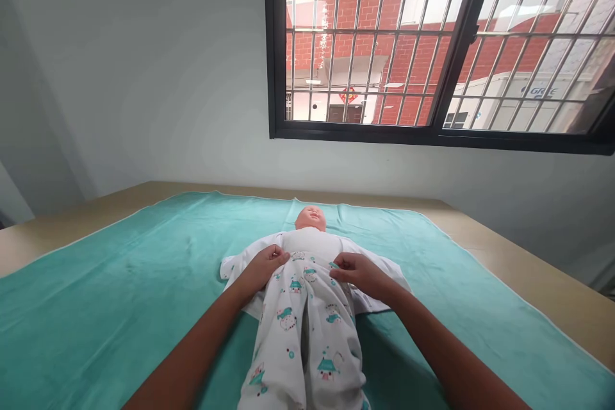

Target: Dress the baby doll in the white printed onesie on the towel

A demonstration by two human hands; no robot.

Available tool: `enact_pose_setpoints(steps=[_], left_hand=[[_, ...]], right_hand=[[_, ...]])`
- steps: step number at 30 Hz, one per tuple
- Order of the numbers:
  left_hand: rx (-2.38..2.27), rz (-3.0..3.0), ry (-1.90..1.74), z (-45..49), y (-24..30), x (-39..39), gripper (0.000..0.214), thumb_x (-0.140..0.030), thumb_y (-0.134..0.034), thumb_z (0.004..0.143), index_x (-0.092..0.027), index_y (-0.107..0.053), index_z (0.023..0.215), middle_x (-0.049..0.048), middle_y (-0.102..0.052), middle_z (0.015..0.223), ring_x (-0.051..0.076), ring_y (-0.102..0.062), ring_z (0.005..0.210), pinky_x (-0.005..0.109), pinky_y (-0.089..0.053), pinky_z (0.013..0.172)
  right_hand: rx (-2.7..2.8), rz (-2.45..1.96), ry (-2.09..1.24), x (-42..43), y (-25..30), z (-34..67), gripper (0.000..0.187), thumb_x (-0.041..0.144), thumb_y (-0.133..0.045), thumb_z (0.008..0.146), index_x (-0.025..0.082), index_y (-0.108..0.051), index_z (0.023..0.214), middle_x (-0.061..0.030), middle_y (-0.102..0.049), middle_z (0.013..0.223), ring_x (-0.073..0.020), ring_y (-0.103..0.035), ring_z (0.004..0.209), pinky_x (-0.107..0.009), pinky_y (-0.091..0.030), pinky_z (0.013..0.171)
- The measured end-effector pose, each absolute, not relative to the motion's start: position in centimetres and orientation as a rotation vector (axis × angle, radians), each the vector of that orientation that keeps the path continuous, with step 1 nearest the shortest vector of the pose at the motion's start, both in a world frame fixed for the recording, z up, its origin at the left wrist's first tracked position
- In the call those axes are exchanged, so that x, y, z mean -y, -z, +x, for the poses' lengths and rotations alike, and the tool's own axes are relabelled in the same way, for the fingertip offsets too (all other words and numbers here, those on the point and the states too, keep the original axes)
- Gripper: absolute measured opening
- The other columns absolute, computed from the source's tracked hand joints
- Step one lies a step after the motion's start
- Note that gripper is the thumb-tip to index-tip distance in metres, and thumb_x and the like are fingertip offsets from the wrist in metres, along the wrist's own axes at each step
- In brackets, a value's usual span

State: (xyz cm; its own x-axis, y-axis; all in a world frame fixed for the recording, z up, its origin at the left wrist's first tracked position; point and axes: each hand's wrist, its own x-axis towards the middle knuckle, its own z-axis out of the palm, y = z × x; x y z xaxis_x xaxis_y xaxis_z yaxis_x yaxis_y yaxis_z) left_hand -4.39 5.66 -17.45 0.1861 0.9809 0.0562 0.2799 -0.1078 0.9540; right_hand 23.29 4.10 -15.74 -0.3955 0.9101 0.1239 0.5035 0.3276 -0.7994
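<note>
A baby doll (310, 218) lies on its back, its head toward the wall. It wears printed white baby pants (307, 307) with green houses and small animals on them. Under and around its torso spreads a white top (375, 262), its sleeves reaching out to both sides. My left hand (266, 266) is closed, the fingertips pinching the pants' waist at the left side. On the other side of the waist, my right hand (360, 274) is curled, thumb and forefinger pinched on the pants' fabric.
A green cloth (144, 295) covers most of the wooden table (509, 269), whose bare edges show at the sides and back. Behind stands a grey-white wall (144, 77) with a dark-framed, barred window (355, 131).
</note>
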Motion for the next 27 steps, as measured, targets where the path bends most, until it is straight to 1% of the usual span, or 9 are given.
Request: enact_pose_setpoints(steps=[3, 6, 10, 13, 16, 18, 20, 23, 27], left_hand=[[-1.193, 1.541, -0.944, -4.9, 17.3, -5.3, 0.042, -0.059, -0.064, 0.075, -0.019, -0.050, 0.077, -0.0059, -0.045, 0.068, 0.010, -0.038, 0.060, 0.021, -0.028, 0.052], [-1.090, 1.528, -0.801, -5.8, 16.9, -5.0, 0.042, -0.058, -0.067, 0.073, -0.019, -0.050, 0.075, -0.0063, -0.041, 0.065, 0.009, -0.032, 0.056, 0.021, -0.022, 0.050], [-1.033, 1.529, -0.650, -7.1, 16.3, -4.7, 0.042, -0.056, -0.071, 0.070, -0.018, -0.053, 0.071, -0.0045, -0.042, 0.066, 0.010, -0.033, 0.058, 0.022, -0.023, 0.051], [-1.030, 1.564, -0.630, -7.4, 16.1, -4.5, 0.042, -0.058, -0.070, 0.071, -0.018, -0.055, 0.072, -0.0034, -0.046, 0.068, 0.011, -0.036, 0.059, 0.022, -0.027, 0.053], [-1.059, 1.614, -0.698, -7.1, 16.3, -4.6, 0.044, -0.060, -0.065, 0.075, -0.018, -0.053, 0.072, -0.0041, -0.045, 0.066, 0.010, -0.035, 0.056, 0.023, -0.026, 0.052], [-1.099, 1.626, -0.758, -6.8, 16.6, -4.7, 0.045, -0.062, -0.061, 0.077, -0.019, -0.049, 0.071, -0.0051, -0.042, 0.064, 0.010, -0.033, 0.054, 0.023, -0.024, 0.051], [-1.126, 1.630, -0.830, -6.3, 17.0, -4.9, 0.046, -0.063, -0.059, 0.078, -0.020, -0.046, 0.071, -0.0057, -0.041, 0.063, 0.010, -0.032, 0.054, 0.022, -0.024, 0.052], [-1.148, 1.636, -0.956, -5.5, 17.6, -5.3, 0.043, -0.061, -0.055, 0.082, -0.020, -0.047, 0.074, -0.0059, -0.042, 0.065, 0.011, -0.035, 0.058, 0.022, -0.027, 0.054], [-1.244, 1.607, -1.113, -4.1, 18.5, -5.9, 0.043, -0.063, -0.051, 0.083, -0.020, -0.052, 0.078, -0.0047, -0.049, 0.068, 0.013, -0.042, 0.063, 0.025, -0.034, 0.058]], right_hand=[[1.894, -1.265, -0.809, -4.2, 16.9, 22.8, 0.033, 0.049, -0.051, 0.087, 0.020, -0.053, 0.071, 0.0020, -0.055, 0.072, -0.0143, -0.048, 0.069, -0.026, -0.039, 0.062], [1.806, -1.212, -0.638, -4.3, 18.0, 22.0, 0.031, 0.046, -0.048, 0.089, 0.021, -0.053, 0.072, -0.0033, -0.058, 0.090, -0.0189, -0.055, 0.087, -0.033, -0.046, 0.081], [1.898, -1.188, -0.467, -4.2, 18.0, 21.9, 0.029, 0.042, -0.046, 0.092, 0.022, -0.054, 0.073, -0.0077, -0.049, 0.133, -0.0233, -0.052, 0.118, -0.038, -0.042, 0.100], [2.013, -1.222, -0.407, -4.1, 17.6, 22.3, 0.028, 0.040, -0.041, 0.095, 0.023, -0.059, 0.081, -0.0053, -0.051, 0.139, -0.0237, -0.047, 0.128, -0.040, -0.039, 0.104], [2.056, -1.258, -0.379, -4.1, 17.6, 22.5, 0.028, 0.041, -0.038, 0.097, 0.024, -0.061, 0.099, -0.0058, -0.061, 0.131, -0.0247, -0.053, 0.121, -0.039, -0.042, 0.100], [2.048, -1.282, -0.339, -4.3, 17.7, 22.5, 0.030, 0.042, -0.036, 0.097, 0.025, -0.061, 0.097, -0.0059, -0.066, 0.121, -0.0249, -0.059, 0.111, -0.037, -0.044, 0.091], [2.030, -1.319, -0.260, -4.6, 17.8, 22.4, 0.033, 0.043, -0.032, 0.098, 0.024, -0.058, 0.087, -0.0052, -0.070, 0.102, -0.0237, -0.063, 0.094, -0.033, -0.044, 0.078], [1.984, -1.377, -0.148, -5.5, 18.0, 22.2, 0.034, 0.043, -0.031, 0.099, 0.024, -0.050, 0.078, -0.0018, -0.064, 0.075, -0.0201, -0.057, 0.070, -0.029, -0.037, 0.063], [1.929, -1.380, -0.208, -7.3, 18.0, 22.0, 0.034, 0.046, -0.034, 0.096, 0.024, -0.043, 0.071, 0.0026, -0.055, 0.063, -0.0162, -0.047, 0.059, -0.026, -0.030, 0.058]])
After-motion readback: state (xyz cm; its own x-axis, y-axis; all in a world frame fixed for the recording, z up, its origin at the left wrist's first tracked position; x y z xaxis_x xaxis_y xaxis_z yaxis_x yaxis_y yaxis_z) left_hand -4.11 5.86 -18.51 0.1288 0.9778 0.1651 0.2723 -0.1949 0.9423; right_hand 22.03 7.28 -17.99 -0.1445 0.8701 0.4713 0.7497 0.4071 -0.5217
